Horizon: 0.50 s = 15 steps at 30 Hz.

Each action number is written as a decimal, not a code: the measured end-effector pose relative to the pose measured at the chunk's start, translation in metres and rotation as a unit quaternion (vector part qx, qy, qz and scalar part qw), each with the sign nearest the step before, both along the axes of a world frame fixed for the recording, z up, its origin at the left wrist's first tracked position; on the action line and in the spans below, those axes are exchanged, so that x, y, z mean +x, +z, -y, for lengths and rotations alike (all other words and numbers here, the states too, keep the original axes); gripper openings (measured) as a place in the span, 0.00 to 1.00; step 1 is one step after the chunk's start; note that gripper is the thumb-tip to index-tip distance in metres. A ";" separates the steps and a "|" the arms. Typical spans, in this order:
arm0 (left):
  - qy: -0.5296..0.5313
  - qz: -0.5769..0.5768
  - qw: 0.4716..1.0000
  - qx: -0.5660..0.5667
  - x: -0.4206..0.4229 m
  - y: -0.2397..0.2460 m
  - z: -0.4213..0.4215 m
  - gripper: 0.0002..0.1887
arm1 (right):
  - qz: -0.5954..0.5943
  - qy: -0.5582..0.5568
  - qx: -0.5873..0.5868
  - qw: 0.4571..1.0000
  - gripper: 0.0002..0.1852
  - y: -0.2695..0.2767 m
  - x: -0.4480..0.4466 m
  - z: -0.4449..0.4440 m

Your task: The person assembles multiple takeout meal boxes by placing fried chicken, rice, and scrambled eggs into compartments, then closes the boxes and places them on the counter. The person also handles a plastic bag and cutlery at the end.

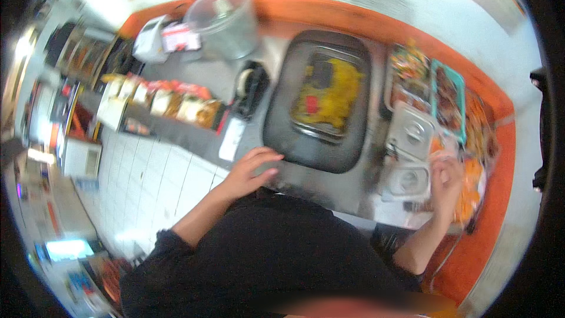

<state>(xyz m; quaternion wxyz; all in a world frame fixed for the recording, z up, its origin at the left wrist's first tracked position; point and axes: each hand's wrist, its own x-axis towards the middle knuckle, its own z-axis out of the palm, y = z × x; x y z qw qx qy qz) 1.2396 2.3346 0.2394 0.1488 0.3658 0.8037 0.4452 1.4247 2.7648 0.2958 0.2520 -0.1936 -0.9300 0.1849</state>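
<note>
A black tub [318,154] stands on the metal counter before me, with a steel pan [324,134] of chopped yellow food [348,84] inside it. A small red piece and a dark object lie on the food. My left hand [254,170] is at the tub's near left corner, fingers apart, holding nothing. At the right, my right hand [446,176] is beside steel lids [410,130] and bags of orange food [470,194]; blur hides whether its fingers hold anything. A teal-rimmed tray [461,106] of dark food lies beyond it.
A large clear round container [227,31] stands at the back left beside a white device [152,39]. A tape dispenser [249,88] lies left of the tub. Packed food bags [167,104] line the left counter. An orange-edged wall runs along the back and right.
</note>
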 end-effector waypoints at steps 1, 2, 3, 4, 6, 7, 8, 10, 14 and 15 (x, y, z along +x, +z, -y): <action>-0.008 -0.017 0.999 0.052 -0.006 0.000 0.004 0.21 | -0.010 0.073 0.001 0.997 0.05 0.003 -0.023 0.042; 0.013 0.027 0.996 0.082 -0.009 -0.001 0.006 0.24 | -0.003 0.141 -0.080 0.987 0.05 0.001 -0.054 0.081; 0.025 0.065 0.990 0.124 -0.014 -0.005 0.011 0.26 | -0.003 0.203 -0.154 0.967 0.06 -0.005 -0.082 0.124; 0.043 0.122 0.981 0.148 -0.020 -0.010 0.025 0.24 | 0.023 0.274 -0.159 0.948 0.06 -0.011 -0.109 0.165; 0.044 0.232 0.954 0.183 -0.036 -0.020 0.065 0.20 | 0.053 0.374 -0.170 0.910 0.06 -0.025 -0.153 0.248; 0.066 0.240 0.960 0.129 -0.046 -0.028 0.090 0.18 | 0.054 0.404 -0.175 0.896 0.06 -0.034 -0.174 0.288; 0.064 0.246 0.965 0.059 -0.058 -0.034 0.128 0.15 | 0.098 0.426 -0.175 0.882 0.06 -0.040 -0.194 0.323; 0.079 0.242 0.967 0.003 -0.081 -0.047 0.199 0.11 | 0.204 0.455 -0.163 0.851 0.06 -0.052 -0.232 0.385; 0.153 0.155 0.976 0.016 -0.128 -0.065 0.315 0.07 | 0.196 0.432 -0.033 0.880 0.07 -0.075 -0.326 0.472; 0.172 0.128 0.977 -0.010 -0.143 -0.064 0.337 0.07 | 0.175 0.413 0.005 0.894 0.07 -0.080 -0.355 0.491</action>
